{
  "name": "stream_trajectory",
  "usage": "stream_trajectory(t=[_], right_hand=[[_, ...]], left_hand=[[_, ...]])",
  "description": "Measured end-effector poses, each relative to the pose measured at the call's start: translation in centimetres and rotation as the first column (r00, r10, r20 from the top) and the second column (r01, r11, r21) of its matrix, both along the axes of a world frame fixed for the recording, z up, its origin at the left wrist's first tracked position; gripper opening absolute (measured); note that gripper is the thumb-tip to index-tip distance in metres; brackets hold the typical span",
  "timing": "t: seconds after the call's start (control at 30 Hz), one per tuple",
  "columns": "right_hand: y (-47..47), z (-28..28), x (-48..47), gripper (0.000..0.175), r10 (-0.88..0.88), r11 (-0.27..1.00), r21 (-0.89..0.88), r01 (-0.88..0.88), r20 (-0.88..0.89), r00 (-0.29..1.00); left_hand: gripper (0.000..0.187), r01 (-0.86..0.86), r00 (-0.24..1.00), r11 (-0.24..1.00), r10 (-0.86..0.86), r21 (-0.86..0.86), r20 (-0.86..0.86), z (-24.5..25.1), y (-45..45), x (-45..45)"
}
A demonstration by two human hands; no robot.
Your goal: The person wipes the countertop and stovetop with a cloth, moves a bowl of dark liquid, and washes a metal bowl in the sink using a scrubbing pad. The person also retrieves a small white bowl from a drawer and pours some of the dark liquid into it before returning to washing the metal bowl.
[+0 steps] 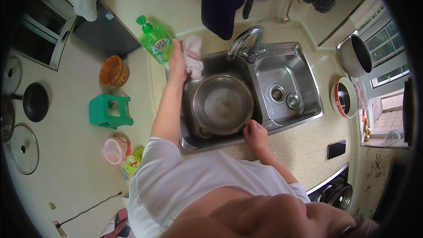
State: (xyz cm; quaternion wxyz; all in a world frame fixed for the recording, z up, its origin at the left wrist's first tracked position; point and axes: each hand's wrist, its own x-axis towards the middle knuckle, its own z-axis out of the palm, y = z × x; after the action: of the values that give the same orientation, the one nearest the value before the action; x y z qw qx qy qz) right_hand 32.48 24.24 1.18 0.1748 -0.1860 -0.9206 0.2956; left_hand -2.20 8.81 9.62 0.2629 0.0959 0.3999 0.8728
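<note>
A crumpled pink-and-white cloth (pixel 193 56) is in my left hand (pixel 178 62), above the far left corner of the sink. Right beside that hand stands a green pump bottle of dish soap (pixel 157 43); whether they touch is hard to tell. A round stainless steel basin (pixel 222 104) sits in the left bowl of the double sink (pixel 188 135), with what looks like cloudy water in it. My right hand (pixel 256 135) has its fingers curled over the basin's near right rim. The chrome faucet (pixel 246 43) arches over the back of the sink.
The right sink bowl (pixel 281 69) holds a loose drain strainer (pixel 293 100). On the counter to the right are a phone (pixel 336 149), a white bowl (pixel 343 97) and a pot (pixel 355 56). A dark towel (pixel 223 6) hangs behind. A green stool (pixel 110 110) stands left.
</note>
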Motion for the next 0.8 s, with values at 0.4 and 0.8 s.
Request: stream_trajectory(t=[0.4,0.8], right_hand=[[0.1,-1.0,0.2,0.01,0.023,1.0,-0.003,-0.023,-0.047,0.999],[0.4,-0.8,0.6,0.012,0.019,0.999,-0.027,-0.023,-0.143,0.99]], left_hand=[[0.037,0.16,0.833,0.987,-0.13,0.01,-0.538,23.7,8.8,8.7],[0.019,-0.759,0.058,0.633,0.302,0.154,-0.952,20.1,25.6,1.7]])
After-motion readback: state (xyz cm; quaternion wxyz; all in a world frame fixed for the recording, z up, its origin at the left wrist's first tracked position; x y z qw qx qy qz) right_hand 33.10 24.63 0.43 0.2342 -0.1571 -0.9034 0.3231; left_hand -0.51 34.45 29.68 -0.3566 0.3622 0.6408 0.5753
